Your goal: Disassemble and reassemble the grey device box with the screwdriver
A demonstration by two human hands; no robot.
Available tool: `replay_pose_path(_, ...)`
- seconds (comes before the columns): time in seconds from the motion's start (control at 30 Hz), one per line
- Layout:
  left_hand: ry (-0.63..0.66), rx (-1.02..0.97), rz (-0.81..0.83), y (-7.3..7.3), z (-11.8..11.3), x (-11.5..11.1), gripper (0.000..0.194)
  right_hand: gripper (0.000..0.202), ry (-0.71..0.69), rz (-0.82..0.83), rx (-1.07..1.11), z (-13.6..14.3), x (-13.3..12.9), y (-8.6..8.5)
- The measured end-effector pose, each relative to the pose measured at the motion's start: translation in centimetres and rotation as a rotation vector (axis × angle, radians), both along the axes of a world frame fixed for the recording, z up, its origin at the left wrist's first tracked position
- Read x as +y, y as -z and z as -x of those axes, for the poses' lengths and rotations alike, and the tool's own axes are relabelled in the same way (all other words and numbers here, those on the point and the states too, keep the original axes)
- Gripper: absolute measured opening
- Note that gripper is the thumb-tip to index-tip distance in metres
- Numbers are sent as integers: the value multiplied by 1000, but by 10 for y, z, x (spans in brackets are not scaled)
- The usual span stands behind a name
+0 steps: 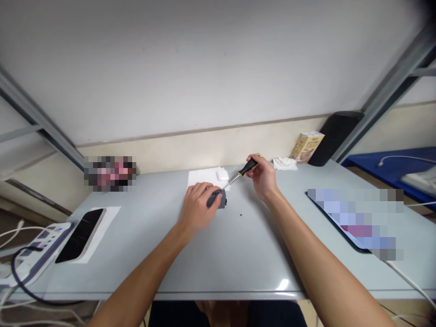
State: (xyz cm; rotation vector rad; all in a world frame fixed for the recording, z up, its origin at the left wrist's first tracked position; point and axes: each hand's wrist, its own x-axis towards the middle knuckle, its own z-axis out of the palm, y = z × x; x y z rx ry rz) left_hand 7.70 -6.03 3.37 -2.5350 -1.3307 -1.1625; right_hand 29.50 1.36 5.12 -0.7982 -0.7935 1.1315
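Observation:
My left hand is closed over a small dark grey box with slots, pressing it on the table. Part of the box is hidden under the fingers. My right hand grips a screwdriver by its black and yellow handle. The metal shaft slants down to the left, and its tip meets the upper side of the grey box; the exact contact point is too small to make out. A tiny dark piece lies on the table to the right of the box.
Behind the box are white paper and a white rounded case. A phone and power strip lie left. Crumpled tissue, a yellow carton, a black cylinder and a blurred-out tablet-like device are right.

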Motion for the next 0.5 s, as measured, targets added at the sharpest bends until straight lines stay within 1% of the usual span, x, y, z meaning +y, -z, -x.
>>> replay_pose_path(0.2,-24,-5,-44,0,-4,-1,10,26,10,-23,-6,-1,-1,-3)
replay_pose_path(0.5,-39,21,-82,2,-4,-1,13,23,-24,-57,25,0,0,0)
